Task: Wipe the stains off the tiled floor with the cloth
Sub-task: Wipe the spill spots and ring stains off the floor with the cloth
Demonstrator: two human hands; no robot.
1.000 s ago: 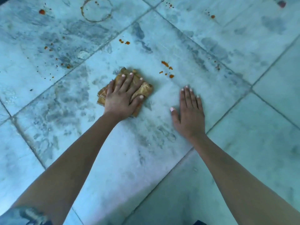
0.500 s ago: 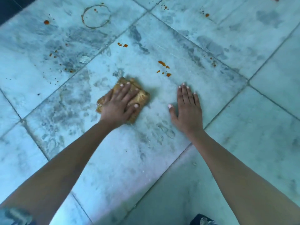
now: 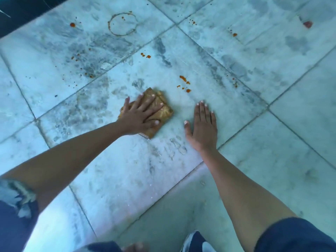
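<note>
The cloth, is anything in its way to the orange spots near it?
Nothing visible. The cloth lies flat under the left hand, and only bare tile separates it from the orange spots. The right hand rests off to the side.

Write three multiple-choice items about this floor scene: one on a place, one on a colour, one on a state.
1. Where is the ring-shaped stain?
A. far from the person, beyond the cloth
B. under the right hand
C. beside the knee

2. What colour is the cloth?
A. white
B. yellow-brown
C. green

3. How is the right hand?
A. closed in a fist
B. holding a bottle
C. flat on the tile, empty

Key: 1 A, it lies near the top edge; 2 B, visible beside the left hand; 3 C, fingers are spread on bare tile.
</note>
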